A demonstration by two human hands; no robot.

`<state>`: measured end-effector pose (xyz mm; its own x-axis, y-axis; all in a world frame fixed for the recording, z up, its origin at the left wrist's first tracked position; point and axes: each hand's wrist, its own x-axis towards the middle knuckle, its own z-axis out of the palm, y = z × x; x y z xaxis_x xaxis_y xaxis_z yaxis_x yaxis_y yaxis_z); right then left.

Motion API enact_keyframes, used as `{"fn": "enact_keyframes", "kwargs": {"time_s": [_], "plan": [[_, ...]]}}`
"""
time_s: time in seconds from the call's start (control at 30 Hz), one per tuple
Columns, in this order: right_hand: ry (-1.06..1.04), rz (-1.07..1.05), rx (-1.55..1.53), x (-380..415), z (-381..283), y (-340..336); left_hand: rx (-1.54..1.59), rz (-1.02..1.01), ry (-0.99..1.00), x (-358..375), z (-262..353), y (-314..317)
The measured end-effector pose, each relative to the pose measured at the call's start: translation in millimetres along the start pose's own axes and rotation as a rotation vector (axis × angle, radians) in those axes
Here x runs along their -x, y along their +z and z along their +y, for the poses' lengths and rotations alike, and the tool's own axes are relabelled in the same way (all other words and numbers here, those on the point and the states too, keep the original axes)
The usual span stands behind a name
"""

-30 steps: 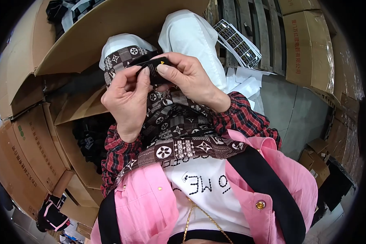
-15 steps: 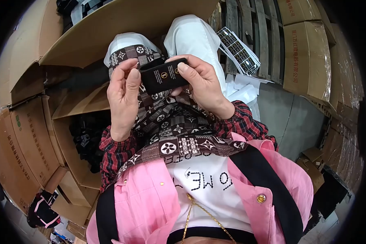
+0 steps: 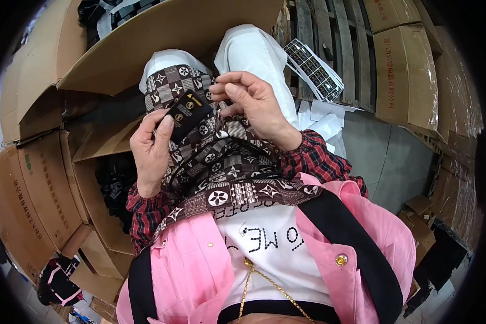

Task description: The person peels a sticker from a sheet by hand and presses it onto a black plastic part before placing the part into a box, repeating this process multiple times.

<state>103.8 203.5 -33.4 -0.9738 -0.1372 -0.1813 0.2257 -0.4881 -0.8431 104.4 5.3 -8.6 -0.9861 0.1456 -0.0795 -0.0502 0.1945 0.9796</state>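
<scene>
A flat black rectangular piece with gold-coloured printed symbols and small text (image 3: 190, 112) is pinched at its lower left edge by my left hand (image 3: 152, 146). The piece is tilted, above the patterned brown apron (image 3: 221, 156) on my lap. My right hand (image 3: 259, 107) is just to the right of the piece, apart from it, with fingers spread and nothing visible in them. What the piece is exactly, I cannot make out.
Sheets of dark square labels (image 3: 314, 70) lie by a wooden pallet (image 3: 359, 59) at the right. An open cardboard box (image 3: 100, 216) with black parts (image 3: 113, 186) stands at the left. A large carton flap (image 3: 167, 38) rises beyond my knees. Stacked cartons (image 3: 407, 81) line the far right.
My right hand has let go of the black piece and opened. My left hand now holds it alone, shifted left and down, and the piece has tilted.
</scene>
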Motion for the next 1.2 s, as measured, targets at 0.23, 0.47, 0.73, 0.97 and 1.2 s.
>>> {"fn": "enact_keyframes", "kwargs": {"time_s": [0.23,0.47,0.73,0.97,1.2], "plan": [[-0.036,0.416,0.04,13.3,17.1,-100.5,-0.532,0.301,-0.205,47.2,-24.8,-114.9],[0.147,0.96,0.169,18.3,105.5,-265.2,-0.959,0.399,-0.325,44.3,-80.1,-159.6],[0.275,1.14,1.213,-25.7,121.0,-371.4,-0.771,0.184,-0.16,-50.9,-61.9,-38.2],[0.511,0.736,1.583,-81.8,85.0,-435.9,-0.842,0.367,-0.237,-76.2,-65.0,-28.2],[0.501,0.62,1.524,-82.4,68.0,-475.0,-0.909,0.376,-0.109,-80.3,-75.1,-29.0]]}}
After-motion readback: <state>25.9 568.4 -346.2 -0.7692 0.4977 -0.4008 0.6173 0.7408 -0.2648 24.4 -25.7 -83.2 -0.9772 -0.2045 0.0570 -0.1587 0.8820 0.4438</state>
